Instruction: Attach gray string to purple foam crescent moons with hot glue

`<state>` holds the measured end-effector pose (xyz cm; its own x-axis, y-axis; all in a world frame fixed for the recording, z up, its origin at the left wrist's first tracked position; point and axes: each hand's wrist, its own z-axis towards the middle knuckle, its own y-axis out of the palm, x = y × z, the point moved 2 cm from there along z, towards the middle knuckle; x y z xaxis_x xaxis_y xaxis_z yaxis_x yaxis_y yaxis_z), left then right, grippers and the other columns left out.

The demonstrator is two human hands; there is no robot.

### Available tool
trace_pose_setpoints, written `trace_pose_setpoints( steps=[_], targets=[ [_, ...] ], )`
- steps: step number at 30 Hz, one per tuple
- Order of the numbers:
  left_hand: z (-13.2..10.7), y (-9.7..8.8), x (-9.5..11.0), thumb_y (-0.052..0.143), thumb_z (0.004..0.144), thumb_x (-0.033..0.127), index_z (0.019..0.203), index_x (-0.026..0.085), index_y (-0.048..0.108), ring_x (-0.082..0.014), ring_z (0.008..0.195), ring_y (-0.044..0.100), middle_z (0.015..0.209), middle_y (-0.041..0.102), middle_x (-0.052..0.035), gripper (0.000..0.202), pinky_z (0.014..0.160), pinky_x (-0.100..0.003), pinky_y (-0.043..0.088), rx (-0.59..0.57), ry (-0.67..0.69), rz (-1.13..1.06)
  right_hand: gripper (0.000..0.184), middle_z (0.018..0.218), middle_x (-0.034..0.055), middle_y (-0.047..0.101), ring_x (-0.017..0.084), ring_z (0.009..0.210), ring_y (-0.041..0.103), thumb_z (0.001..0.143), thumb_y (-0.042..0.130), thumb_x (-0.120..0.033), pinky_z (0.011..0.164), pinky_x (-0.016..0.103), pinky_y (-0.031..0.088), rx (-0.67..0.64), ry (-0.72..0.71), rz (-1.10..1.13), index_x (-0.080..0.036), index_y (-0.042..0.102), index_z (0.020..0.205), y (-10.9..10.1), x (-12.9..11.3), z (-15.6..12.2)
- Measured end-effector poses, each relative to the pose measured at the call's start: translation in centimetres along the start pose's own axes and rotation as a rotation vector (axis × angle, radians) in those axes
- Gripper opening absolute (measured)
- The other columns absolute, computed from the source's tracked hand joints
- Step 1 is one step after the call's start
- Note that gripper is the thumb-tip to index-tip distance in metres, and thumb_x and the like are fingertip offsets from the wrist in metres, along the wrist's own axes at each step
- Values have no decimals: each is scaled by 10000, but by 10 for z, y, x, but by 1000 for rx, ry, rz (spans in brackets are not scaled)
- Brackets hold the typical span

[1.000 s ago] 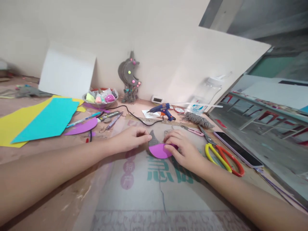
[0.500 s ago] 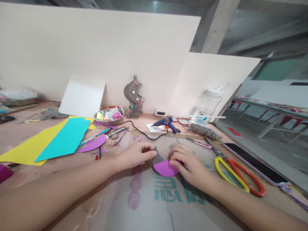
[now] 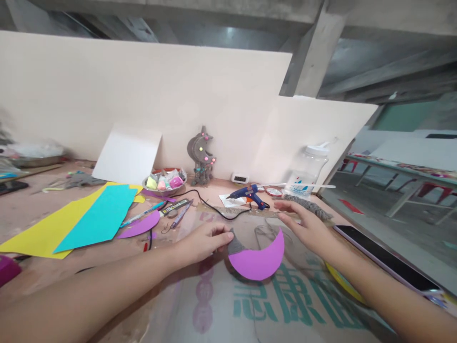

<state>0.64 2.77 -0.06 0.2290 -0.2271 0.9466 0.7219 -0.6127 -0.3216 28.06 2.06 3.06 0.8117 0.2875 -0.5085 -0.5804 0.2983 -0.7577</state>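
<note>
A purple crescent cutout [image 3: 257,263], its left tip wrapped in grey yarn, is pinched at that tip between the thumb and fingers of my left hand [image 3: 210,240]. My right hand [image 3: 298,220] is off the crescent, fingers apart and holding nothing, above the table near the glue gun [image 3: 250,193] and the grey yarn bundle [image 3: 310,206]. A loose loop of grey yarn [image 3: 266,233] lies behind the crescent. Under my right forearm the scissors' yellow handle [image 3: 344,282] is partly hidden.
A finished grey crescent ornament [image 3: 202,150] leans on the white board. Yellow sheet [image 3: 39,228], blue sheet [image 3: 96,216] and a bowl of coloured clay [image 3: 164,183] are at left. A phone [image 3: 385,257] lies right; a clear bottle [image 3: 309,166] stands behind.
My right hand has let go of the crescent's right part and moved up and right, uncovering it. My left hand keeps its pinch. The view has tilted up slightly.
</note>
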Motion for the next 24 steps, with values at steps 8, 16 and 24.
trace_pose_setpoints(
  steps=[8,16,24],
  targets=[
    [2,1,-3,478,830,435,687,168,441,-69,516,370,591,438,54,305,487,-208,264,3,-46,-59,607,1280,187,565,330,1114,572,751,628,-330,933,459,449,-164,74,-54,-121,485,1302,28,34,79],
    [2,1,1,498,806,418,680,167,446,-72,529,375,586,430,58,286,489,-207,260,11,-63,-65,311,734,63,709,193,687,651,688,711,-322,652,265,501,-170,117,15,-126,658,924,60,23,103],
    [2,1,3,487,823,388,670,164,458,-84,555,391,603,447,44,272,510,-213,283,-9,-30,-33,193,533,0,625,157,546,598,711,667,-340,551,243,456,-173,127,17,-157,667,775,64,16,98]
  ],
)
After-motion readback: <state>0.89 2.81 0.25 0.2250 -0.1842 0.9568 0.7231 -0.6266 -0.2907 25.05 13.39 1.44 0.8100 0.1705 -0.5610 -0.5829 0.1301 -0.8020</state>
